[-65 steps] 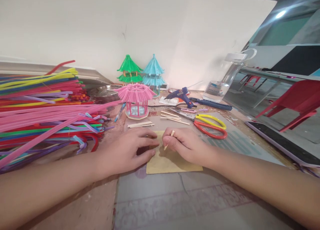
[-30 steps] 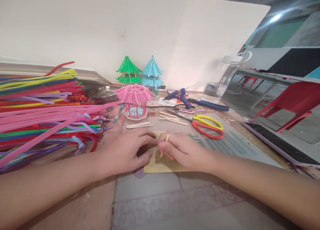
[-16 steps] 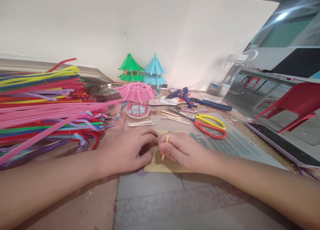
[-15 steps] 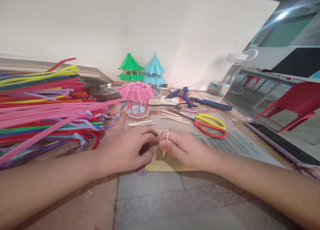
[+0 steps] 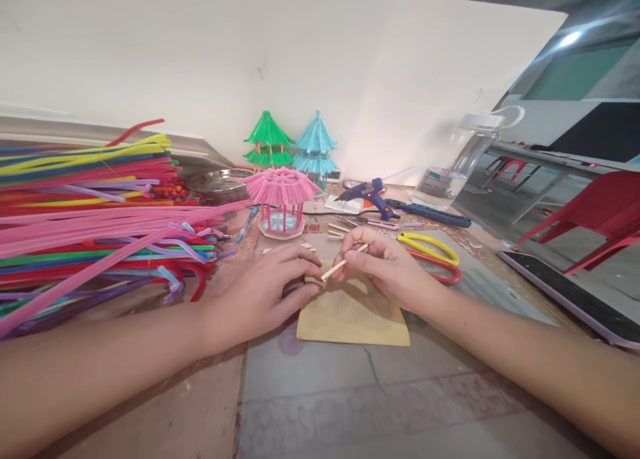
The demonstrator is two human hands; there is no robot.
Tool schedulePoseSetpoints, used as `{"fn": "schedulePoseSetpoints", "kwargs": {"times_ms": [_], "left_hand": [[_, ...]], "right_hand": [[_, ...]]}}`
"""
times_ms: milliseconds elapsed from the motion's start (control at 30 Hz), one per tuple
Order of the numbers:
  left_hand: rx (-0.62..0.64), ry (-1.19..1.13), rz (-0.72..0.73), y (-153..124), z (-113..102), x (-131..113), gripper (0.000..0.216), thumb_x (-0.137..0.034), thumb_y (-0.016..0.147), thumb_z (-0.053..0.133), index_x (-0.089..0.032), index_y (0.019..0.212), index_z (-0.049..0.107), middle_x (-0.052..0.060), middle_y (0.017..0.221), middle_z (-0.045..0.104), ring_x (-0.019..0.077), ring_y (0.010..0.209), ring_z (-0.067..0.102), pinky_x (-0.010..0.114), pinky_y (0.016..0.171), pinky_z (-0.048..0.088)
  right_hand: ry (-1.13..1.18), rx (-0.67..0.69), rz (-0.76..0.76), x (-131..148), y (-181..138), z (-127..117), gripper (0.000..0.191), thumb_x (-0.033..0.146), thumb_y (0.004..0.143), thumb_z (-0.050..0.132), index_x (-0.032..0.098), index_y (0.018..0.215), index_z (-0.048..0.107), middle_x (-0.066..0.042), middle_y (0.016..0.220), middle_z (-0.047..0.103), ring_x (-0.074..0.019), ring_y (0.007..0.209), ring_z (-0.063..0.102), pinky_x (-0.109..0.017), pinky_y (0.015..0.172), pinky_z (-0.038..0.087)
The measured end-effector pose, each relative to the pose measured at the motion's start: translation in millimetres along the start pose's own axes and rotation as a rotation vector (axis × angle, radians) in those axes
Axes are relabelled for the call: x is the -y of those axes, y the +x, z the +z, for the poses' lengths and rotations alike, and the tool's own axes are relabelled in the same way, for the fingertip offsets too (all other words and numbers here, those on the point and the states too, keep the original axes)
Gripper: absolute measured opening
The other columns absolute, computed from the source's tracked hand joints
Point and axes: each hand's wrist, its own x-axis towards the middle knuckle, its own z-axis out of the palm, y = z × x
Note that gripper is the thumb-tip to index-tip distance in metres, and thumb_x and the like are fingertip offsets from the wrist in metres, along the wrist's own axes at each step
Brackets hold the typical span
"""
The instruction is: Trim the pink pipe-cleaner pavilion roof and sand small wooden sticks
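Note:
A short, thin wooden stick (image 5: 340, 264) is pinched between the thumb and fingers of my right hand (image 5: 383, 266). It slants, its lower end pointing at my left hand (image 5: 280, 282). That hand is open and palm down, thumb and fingers apart, with its fingertips close to the stick's end; whether they touch it I cannot tell. Under both hands lies a yellow sheet (image 5: 353, 322), possibly sandpaper. More sticks (image 5: 337, 231) lie behind my right hand, and others are partly hidden behind my left. Scissors (image 5: 434, 262) with yellow and red handles rest beside my right hand.
Bundled pipe cleaners (image 5: 100, 226) fill the left side. Pink (image 5: 283, 202), green (image 5: 269, 139) and blue (image 5: 316, 142) small pavilions stand at the back. A glue gun (image 5: 370, 196), a water bottle (image 5: 453, 162) and a phone (image 5: 570, 296) are on the right.
My right hand has turned and opened up from a tighter grip, tilting the stick from near upright to a slant. More of the yellow sheet shows. The whole view has shifted slightly.

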Motion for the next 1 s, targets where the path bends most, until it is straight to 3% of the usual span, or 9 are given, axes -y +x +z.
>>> {"fn": "schedulePoseSetpoints", "kwargs": {"times_ms": [367,667,1000], "left_hand": [[-0.028,0.001,-0.043,0.2,-4.0,-2.2,0.014,-0.031,0.094,0.056,-0.021,0.089,0.064,0.003,0.1,0.063,0.0188,0.097,0.059,0.033,0.087,0.046],[-0.096,-0.019,-0.111,2.0,-4.4,-2.1,0.014,-0.03,0.095,0.055,-0.021,0.087,0.061,0.001,0.091,0.065,0.0178,0.092,0.058,0.032,0.083,0.043],[0.011,0.089,-0.14,-1.1,-6.3,-4.8,0.021,-0.024,0.099,0.032,-0.02,0.085,0.046,0.003,0.086,0.057,0.0192,0.084,0.054,0.034,0.075,0.042]], "right_hand": [[-0.095,0.036,0.045,5.4,-2.1,4.5,0.037,0.053,0.075,0.075,0.019,0.08,0.06,-0.001,0.067,0.072,-0.0158,0.066,0.069,-0.03,0.071,0.054],[-0.101,0.034,0.025,3.8,-2.7,4.6,0.036,0.051,0.079,0.073,0.018,0.083,0.06,-0.002,0.068,0.073,-0.0166,0.066,0.07,-0.03,0.07,0.053],[0.012,0.05,-0.022,-1.1,0.1,2.5,0.037,0.054,0.082,0.069,0.019,0.083,0.057,-0.001,0.064,0.071,-0.0162,0.064,0.069,-0.031,0.07,0.052]]}}
